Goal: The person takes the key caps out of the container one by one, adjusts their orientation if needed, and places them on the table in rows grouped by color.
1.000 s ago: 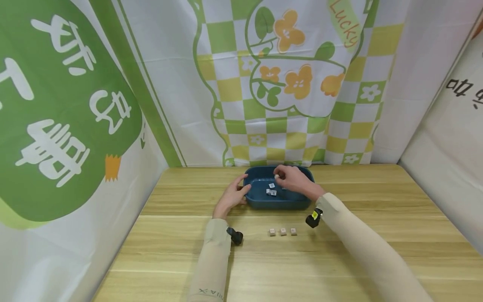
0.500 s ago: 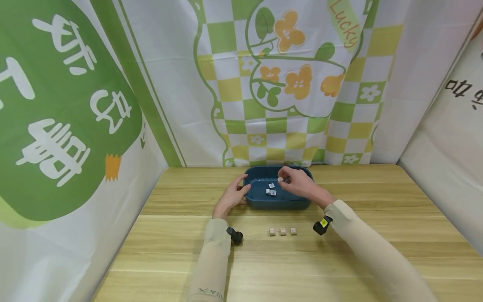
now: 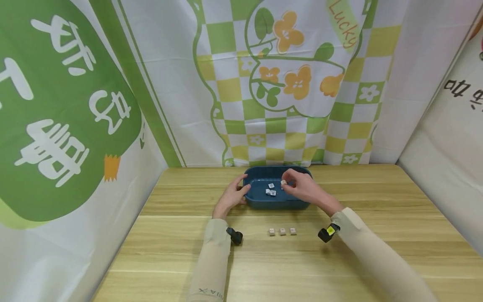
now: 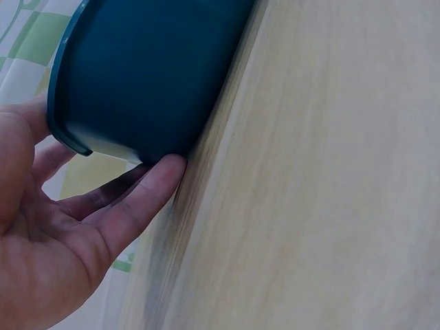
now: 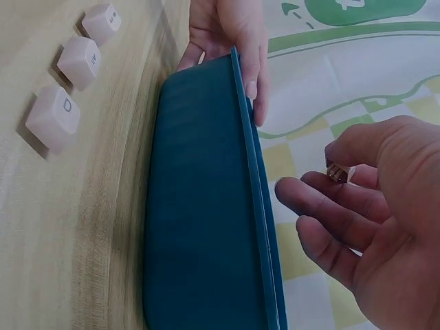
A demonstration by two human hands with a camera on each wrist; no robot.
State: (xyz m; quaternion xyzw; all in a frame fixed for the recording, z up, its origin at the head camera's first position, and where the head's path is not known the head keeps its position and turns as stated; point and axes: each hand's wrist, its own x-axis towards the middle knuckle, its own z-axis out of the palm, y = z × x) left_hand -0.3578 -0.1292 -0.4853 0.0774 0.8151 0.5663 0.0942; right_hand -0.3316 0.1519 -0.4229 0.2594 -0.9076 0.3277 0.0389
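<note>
Just in front of the blue bin [image 3: 279, 204], on the wood table [image 3: 256, 272], there's a neat row of 3 pale keycaps [image 3: 282, 231], and 1 shows a D. The left hand [image 3: 230, 197] has hold of the bin's left end, thumb at the rim, fingers on the outside. 3 white keycaps [image 3: 273, 193] lie loose inside the bin, between both hands. Over the bin's right half, the right hand [image 3: 303, 187] pinches another keycap [image 5: 337, 172]. Behind the bin hangs a green-and-yellow checked curtain [image 3: 275, 126].
</note>
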